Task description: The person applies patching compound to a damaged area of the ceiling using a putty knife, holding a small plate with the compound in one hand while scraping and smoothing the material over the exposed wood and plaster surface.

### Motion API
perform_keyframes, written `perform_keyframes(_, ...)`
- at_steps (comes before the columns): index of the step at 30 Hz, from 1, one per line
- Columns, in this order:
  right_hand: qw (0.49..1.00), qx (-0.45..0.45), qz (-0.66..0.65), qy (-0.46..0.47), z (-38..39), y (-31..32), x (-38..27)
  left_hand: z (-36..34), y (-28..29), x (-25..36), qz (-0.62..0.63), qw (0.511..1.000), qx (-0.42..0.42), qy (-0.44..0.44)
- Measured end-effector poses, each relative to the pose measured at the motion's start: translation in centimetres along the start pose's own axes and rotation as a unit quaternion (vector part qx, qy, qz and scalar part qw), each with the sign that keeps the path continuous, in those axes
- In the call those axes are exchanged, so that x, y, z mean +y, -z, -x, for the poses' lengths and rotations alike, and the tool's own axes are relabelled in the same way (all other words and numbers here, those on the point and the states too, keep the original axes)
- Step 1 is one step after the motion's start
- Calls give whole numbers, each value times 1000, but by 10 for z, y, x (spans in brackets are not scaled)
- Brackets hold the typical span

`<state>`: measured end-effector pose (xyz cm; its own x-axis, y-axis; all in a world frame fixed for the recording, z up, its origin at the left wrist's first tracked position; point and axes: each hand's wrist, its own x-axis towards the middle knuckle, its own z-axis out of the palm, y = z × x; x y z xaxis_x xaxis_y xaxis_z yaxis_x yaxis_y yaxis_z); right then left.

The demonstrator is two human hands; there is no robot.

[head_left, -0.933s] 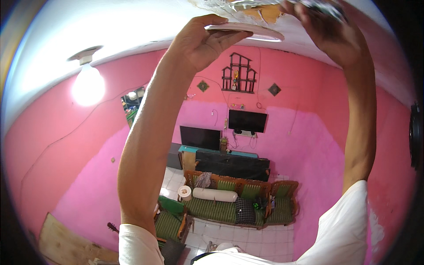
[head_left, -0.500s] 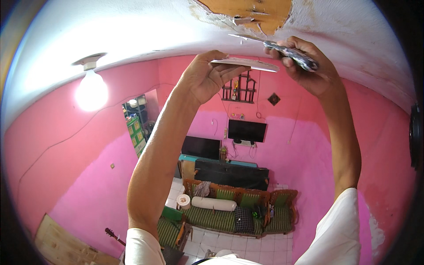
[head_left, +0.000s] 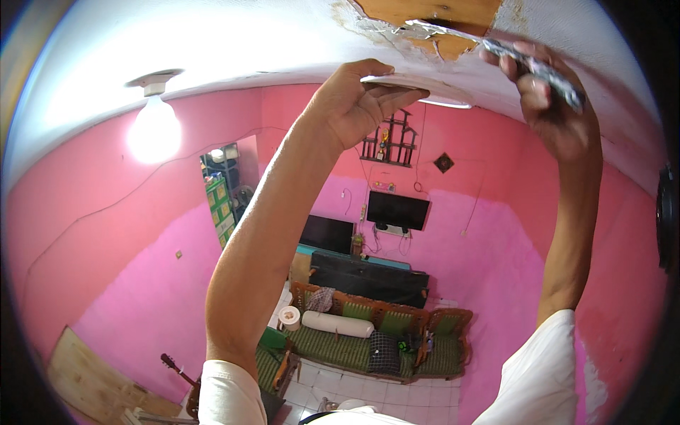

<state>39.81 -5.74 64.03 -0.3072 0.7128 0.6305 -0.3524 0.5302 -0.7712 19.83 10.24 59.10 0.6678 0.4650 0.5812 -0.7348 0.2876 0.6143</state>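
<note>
Overhead, my left hand [head_left: 354, 103] grips a thin, flat white plate [head_left: 450, 93], thumb on top and fingers spread beneath. Its upper face is hard to see from here. My right hand [head_left: 559, 117] is wrapped round the dark, mottled handle of a putty knife [head_left: 533, 65]. The knife's pale-smeared blade points left and up, just under a bare brown patch [head_left: 425, 13] of ceiling with flaking white edges. Whether the blade touches the ceiling I cannot tell. The plate sits below and left of the knife, apart from it.
A lit bulb [head_left: 154, 131] hangs from the white ceiling [head_left: 248, 42] at left. Far below are a green-striped wooden sofa [head_left: 322, 342] with a white bolster [head_left: 338, 324], a white bucket [head_left: 289, 317], a television [head_left: 398, 210] on the pink wall, and a guitar neck [head_left: 173, 367].
Both hands have moved up and to the right, the right hand farther. The plate and putty knife went with them, and the gap between the two has widened.
</note>
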Motion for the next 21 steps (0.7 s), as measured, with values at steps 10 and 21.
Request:
perform_keyframes(10, 983, 161, 84, -14, -28, -12, 53, 20, 17, -3, -41, 998, 46, 6)
perform_keyframes(21, 997, -44, -62, 15, 3, -15, -2, 25, 18, 1, -34, 999, 28, -11)
